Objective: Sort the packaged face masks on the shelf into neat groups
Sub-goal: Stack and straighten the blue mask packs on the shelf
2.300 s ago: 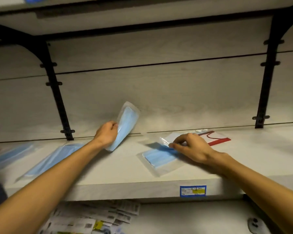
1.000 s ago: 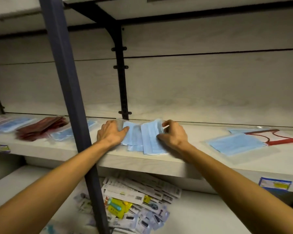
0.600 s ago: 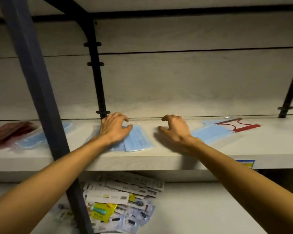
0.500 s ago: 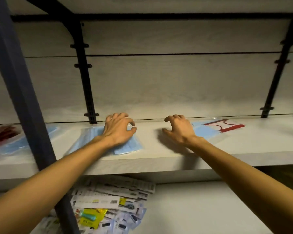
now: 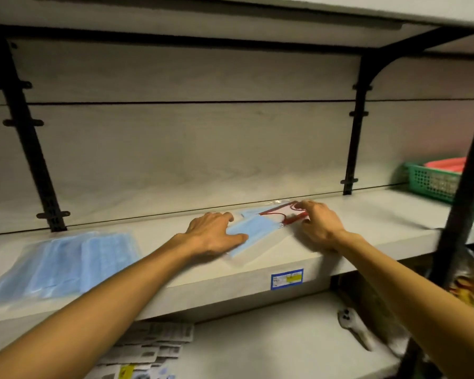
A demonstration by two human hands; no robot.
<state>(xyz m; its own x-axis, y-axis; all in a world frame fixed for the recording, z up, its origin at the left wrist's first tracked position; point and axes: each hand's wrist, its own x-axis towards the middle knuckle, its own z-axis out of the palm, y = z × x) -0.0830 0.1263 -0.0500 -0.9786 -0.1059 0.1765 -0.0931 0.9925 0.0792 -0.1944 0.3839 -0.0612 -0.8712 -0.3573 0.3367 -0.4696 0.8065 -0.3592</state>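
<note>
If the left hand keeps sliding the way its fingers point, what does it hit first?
The left hand points right, already touching the blue mask packet. Going on, it would push that packet into the red-trimmed packet under the right hand; how far they overlap is unclear.

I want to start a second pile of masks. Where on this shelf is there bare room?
Bare board lies between the blue mask stack and the left hand, and from the right hand to the green basket. It is crowded between the hands: blue mask packet, red-strapped packet.
</note>
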